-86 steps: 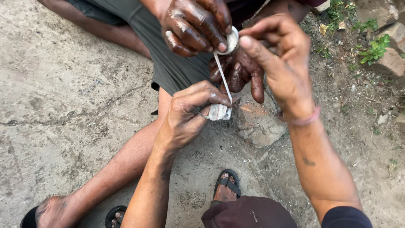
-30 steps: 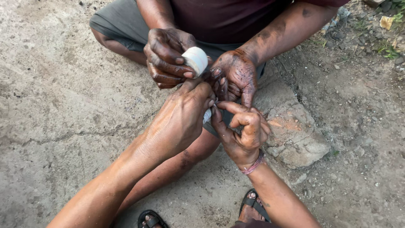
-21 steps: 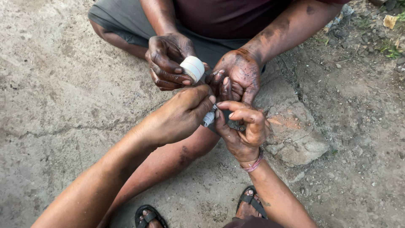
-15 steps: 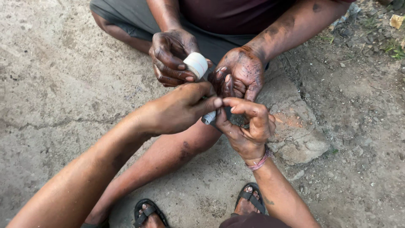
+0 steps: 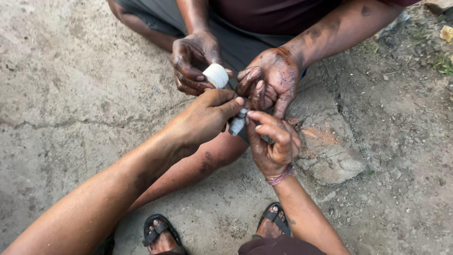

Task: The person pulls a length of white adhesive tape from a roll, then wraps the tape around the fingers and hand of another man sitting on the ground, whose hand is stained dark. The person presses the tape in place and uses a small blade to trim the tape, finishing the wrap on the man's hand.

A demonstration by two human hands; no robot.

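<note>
Grey, cracked concrete (image 5: 61, 94) fills the left side of the view, and from the lower left the wearer's left forearm runs diagonally up to the left hand (image 5: 205, 118). That hand is curled, with its thumb and forefinger pressed together on the top of a small pale grey object (image 5: 237, 125) that sits between both of the wearer's hands, close above the seated person's shin. What the object is cannot be told, since most of it is hidden by fingers. Just above the left hand, a co-worker's dirty hand (image 5: 193, 61) pinches a small white roll of tape (image 5: 216, 75) between thumb and fingers, the roll nearly touching the wearer's knuckles. To the right of it, the co-worker's other hand (image 5: 271, 80), smeared with dark grime, hangs with fingers pointing down at the same grey object. Below that, the wearer's right hand (image 5: 273, 141) closes on the object from the right side, forefinger hooked over it and thumb tucked under, a pink band (image 5: 279, 178) around the wrist. Two sandalled feet (image 5: 160, 233) show at the bottom edge. Further right lies a flat broken stone (image 5: 330, 146) with an orange patch, set in bare dirt, with bits of green weed (image 5: 441, 61) in the upper right corner.
</note>
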